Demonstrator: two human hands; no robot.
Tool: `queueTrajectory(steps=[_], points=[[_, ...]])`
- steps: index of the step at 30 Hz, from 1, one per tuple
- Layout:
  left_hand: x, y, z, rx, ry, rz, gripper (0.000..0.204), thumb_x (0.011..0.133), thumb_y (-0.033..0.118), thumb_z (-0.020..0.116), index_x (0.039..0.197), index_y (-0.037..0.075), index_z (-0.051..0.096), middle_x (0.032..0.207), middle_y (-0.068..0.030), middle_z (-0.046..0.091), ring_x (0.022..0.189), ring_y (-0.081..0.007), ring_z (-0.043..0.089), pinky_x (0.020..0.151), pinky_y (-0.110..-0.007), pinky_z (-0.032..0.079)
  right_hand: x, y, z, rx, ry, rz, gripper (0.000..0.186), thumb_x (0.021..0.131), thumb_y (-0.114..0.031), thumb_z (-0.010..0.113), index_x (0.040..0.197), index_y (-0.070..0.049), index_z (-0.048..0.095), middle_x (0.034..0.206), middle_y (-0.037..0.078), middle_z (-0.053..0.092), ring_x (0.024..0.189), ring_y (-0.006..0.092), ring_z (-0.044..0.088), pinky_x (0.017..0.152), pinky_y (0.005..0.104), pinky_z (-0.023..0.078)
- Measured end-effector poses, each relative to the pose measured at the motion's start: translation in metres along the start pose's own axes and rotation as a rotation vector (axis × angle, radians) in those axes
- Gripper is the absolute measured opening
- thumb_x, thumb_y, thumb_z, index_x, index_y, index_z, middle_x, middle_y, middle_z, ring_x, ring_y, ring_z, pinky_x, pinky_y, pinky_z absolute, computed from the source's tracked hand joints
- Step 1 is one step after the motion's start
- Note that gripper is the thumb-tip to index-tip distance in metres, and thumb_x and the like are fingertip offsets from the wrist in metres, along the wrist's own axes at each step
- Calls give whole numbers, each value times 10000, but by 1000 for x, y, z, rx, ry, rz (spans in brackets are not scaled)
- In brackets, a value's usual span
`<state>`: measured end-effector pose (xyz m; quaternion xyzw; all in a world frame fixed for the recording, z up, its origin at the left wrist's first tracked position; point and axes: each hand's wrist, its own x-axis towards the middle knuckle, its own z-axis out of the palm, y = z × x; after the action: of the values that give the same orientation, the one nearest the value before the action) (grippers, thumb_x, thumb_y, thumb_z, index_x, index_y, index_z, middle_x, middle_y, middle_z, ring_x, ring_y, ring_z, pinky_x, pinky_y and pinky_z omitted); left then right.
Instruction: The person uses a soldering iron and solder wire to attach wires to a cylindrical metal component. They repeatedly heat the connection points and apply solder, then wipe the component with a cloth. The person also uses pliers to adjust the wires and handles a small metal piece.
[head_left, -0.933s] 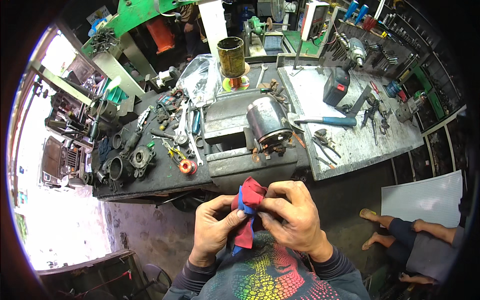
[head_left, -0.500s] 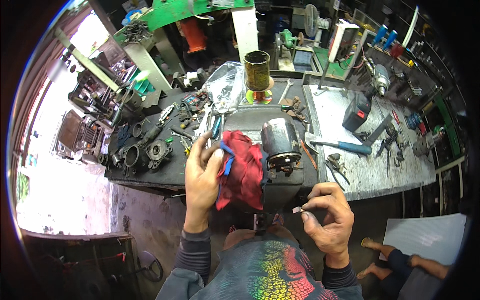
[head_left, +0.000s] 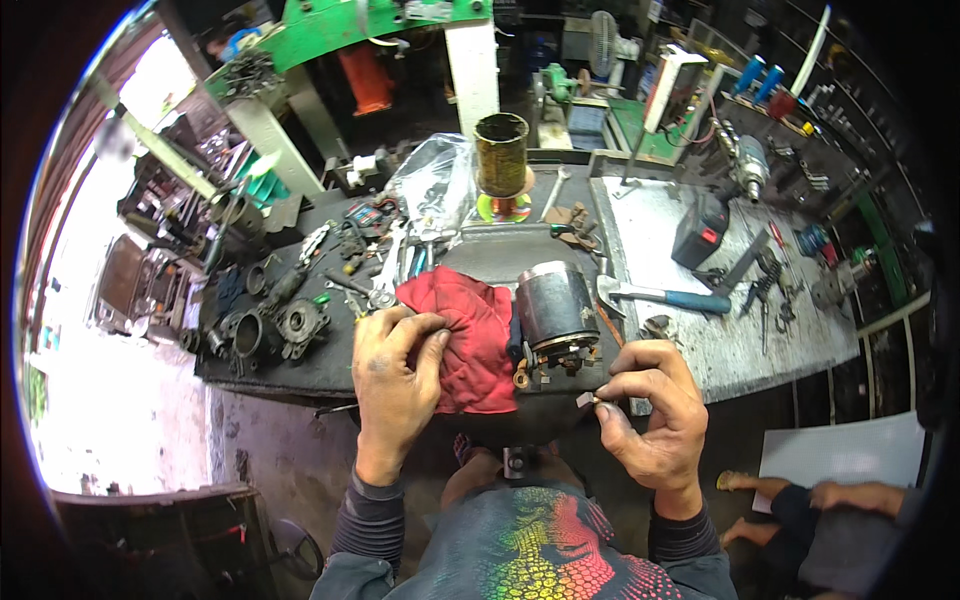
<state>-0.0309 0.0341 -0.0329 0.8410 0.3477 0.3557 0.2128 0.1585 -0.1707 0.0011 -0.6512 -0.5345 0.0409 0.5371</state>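
Note:
My left hand pinches the near-left part of a red cloth, which is spread over the middle of the bench's front. My right hand holds a small pale piece between thumb and forefinger, off the bench's front edge. Between and beyond my hands, just right of the cloth, a dark metal cylinder with a shiny rim rests on its housing end, with fittings showing underneath. A dark blue strip shows at the cloth's right edge. A blue-handled hammer lies to the right.
The dark bench holds several grimy castings, wrenches, a clear plastic bag and a yellowed can. A pale worktop at right carries tools and a black case. Another person's legs and arm are at lower right.
The red cloth, earlier bunched in both hands, now lies spread on the bench under my left hand. My right hand has moved down and right, away from it, with the small piece.

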Motion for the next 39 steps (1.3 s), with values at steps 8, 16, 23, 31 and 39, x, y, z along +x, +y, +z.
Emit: queueTrajectory(steps=[8, 16, 23, 31, 39], points=[[-3, 32, -15, -328, -178, 210, 358, 816, 103, 862, 1157, 59, 764, 1181, -135, 703, 1090, -322, 647, 960, -416, 524, 11, -15, 13, -146, 24, 57, 250, 694, -12, 803, 932, -52, 735, 1038, 102, 656, 947, 279, 650, 847, 393, 529], [0, 43, 1, -633, -390, 281, 369, 820, 42, 864, 1175, 29, 765, 1050, -138, 759, 941, -281, 725, 836, -365, 575, 21, -20, 19, -181, -115, -51, 292, 712, -35, 838, 982, -58, 730, 1071, 99, 659, 968, 292, 656, 868, 387, 528], [-2, 44, 12, -665, -332, 11, 272, 833, 57, 860, 1098, 30, 807, 1019, -119, 778, 952, -218, 713, 853, -341, 546, 13, 6, 16, -85, 65, 48, 318, 722, -48, 844, 1028, -49, 759, 1072, 116, 660, 979, 293, 651, 873, 396, 521], [-2, 51, 21, -692, -393, -125, 260, 843, 90, 868, 1087, 26, 805, 1019, -108, 780, 944, -207, 699, 873, -335, 528, 19, 31, 24, -98, 60, -113, 328, 710, -67, 863, 1028, -91, 785, 1048, 88, 660, 926, 259, 642, 824, 372, 509], [1, 59, 20, -579, -289, -20, 278, 821, 38, 845, 1096, 33, 797, 993, -97, 780, 911, -210, 707, 826, -329, 545, 19, 37, 25, -77, 39, -110, 344, 700, -64, 866, 1035, -93, 791, 1048, 88, 658, 919, 260, 644, 816, 369, 518]])
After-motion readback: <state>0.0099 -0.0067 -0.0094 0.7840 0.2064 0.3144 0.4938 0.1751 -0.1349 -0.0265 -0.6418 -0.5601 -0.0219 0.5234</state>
